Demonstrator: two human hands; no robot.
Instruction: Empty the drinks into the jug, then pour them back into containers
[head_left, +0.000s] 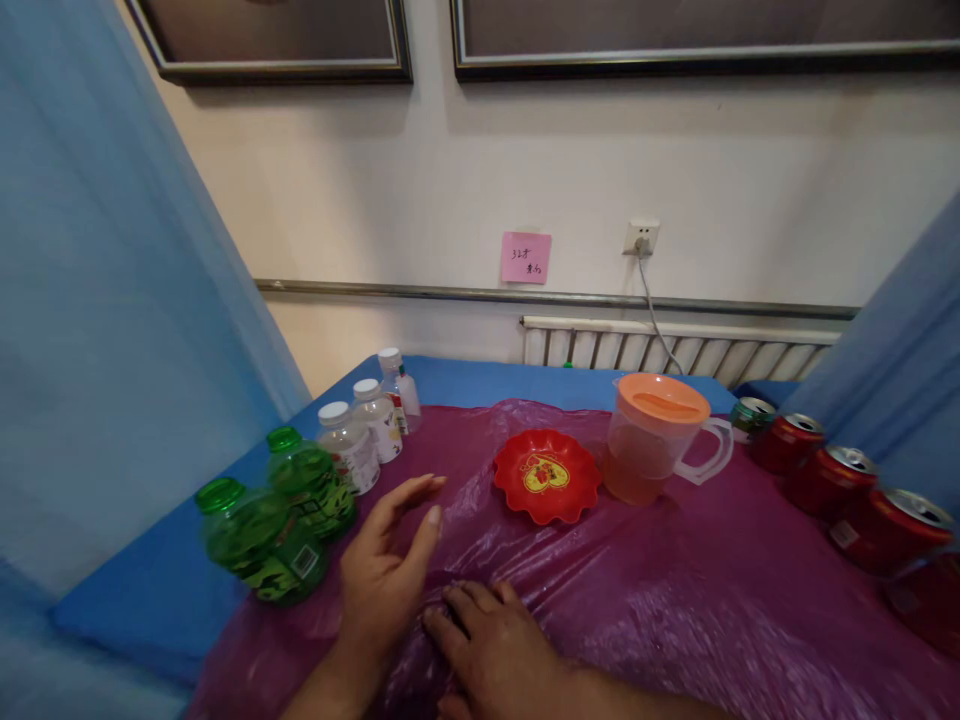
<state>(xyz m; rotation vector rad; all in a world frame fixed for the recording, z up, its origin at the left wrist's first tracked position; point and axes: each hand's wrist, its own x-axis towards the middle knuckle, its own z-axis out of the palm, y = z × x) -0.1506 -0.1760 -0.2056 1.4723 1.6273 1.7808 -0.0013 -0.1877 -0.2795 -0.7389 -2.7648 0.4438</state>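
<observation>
Before the wavy-edged red dish (547, 475) (bare purple sheet (466, 528) between), left hand (386, 570) gapes, right hand (502, 645) lies loosely spread.

Head-worn view, close above hands (386, 580) — facing forward, downward

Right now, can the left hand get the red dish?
Probably yes: the left hand looks open and empty, and only purple sheet shows between it and the red dish.
</observation>
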